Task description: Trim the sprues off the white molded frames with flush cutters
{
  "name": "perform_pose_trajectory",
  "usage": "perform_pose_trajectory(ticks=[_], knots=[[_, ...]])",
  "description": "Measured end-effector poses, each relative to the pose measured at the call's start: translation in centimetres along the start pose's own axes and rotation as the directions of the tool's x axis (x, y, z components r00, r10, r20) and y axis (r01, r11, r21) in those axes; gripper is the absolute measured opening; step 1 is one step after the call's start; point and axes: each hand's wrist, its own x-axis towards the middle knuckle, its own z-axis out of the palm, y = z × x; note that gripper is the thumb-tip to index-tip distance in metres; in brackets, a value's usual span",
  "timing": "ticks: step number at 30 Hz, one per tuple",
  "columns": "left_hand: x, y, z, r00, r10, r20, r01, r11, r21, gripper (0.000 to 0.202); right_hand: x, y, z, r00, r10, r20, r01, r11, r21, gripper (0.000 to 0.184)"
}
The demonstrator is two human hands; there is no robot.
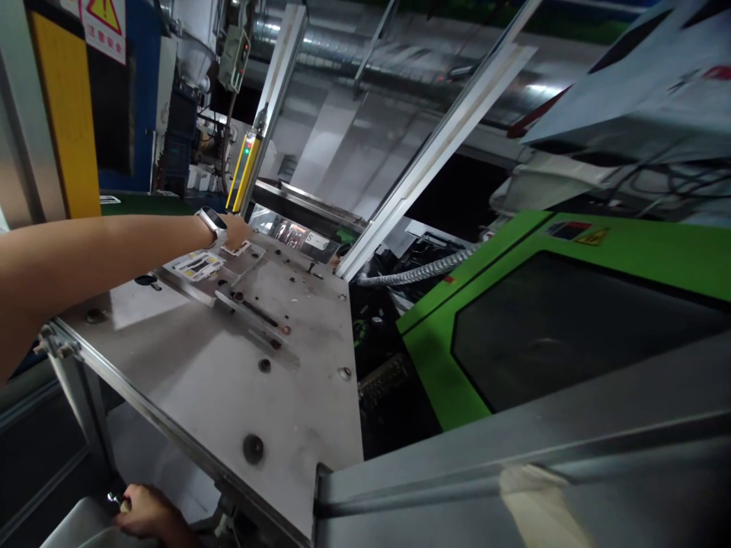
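My left hand (pixel 235 230), with a watch (pixel 212 226) on its wrist, reaches across the grey metal table (pixel 188 373). Its fingers are closed at a small flat white-and-dark piece (pixel 237 248) over a metal fixture; the fingertips are partly hidden. A similar flat piece (pixel 198 265), white with black and yellow marks, lies on the fixture plate nearer to me. Down at the bottom left, below the table's edge, my right hand (pixel 149 514) is curled round a small object with a shiny metal end (pixel 114 498). Most of that object is hidden in the fingers.
Several holes and a slotted bar (pixel 260 312) mark the tabletop. White upright posts (pixel 434 160) rise at its far side, beside a yellow light strip (pixel 242 171). To the right stands a green machine (pixel 491 281) with a dark window; a ribbed hose (pixel 419 270) runs behind.
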Motion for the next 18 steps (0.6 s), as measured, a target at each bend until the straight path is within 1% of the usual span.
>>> perform_pose_trajectory(ticks=[2,4,8,11,14,16,18], knots=[[-0.4,0.5,-0.2,1.0,-0.005,0.022,0.005,1.0,0.027,0.036,0.1,0.2,0.2,0.998,0.019,0.052,-0.019,1.0,-0.008,0.017],[-0.8,1.0,-0.4,0.999,0.001,0.046,-0.003,0.999,0.041,0.036,0.2,0.4,0.4,0.997,0.029,0.075,-0.028,0.999,-0.018,0.019],[-1.1,1.6,-0.8,0.997,0.013,0.081,-0.017,0.999,0.041,0.038,0.2,0.8,0.8,0.996,0.031,0.09,-0.027,0.999,-0.04,0.018],[-1.7,1.5,-1.6,0.996,0.008,0.094,-0.011,0.999,0.03,0.038,0.3,1.0,1.1,0.994,0.031,0.101,-0.024,0.998,-0.064,0.015],[-3.0,1.1,-2.6,0.997,-0.011,0.077,0.009,1.0,0.024,0.036,0.3,1.2,1.2,0.994,0.019,0.104,-0.01,0.996,-0.091,0.013],[-4.3,0.9,-3.1,0.998,-0.006,0.057,0.006,1.0,0.0,0.032,0.2,1.5,1.2,0.995,-0.003,0.1,0.014,0.994,-0.106,0.012],[-6.1,0.7,-3.4,1.0,0.002,-0.014,-0.003,0.998,-0.056,0.03,-0.2,1.7,1.2,0.995,-0.028,0.095,0.039,0.992,-0.117,0.011]])
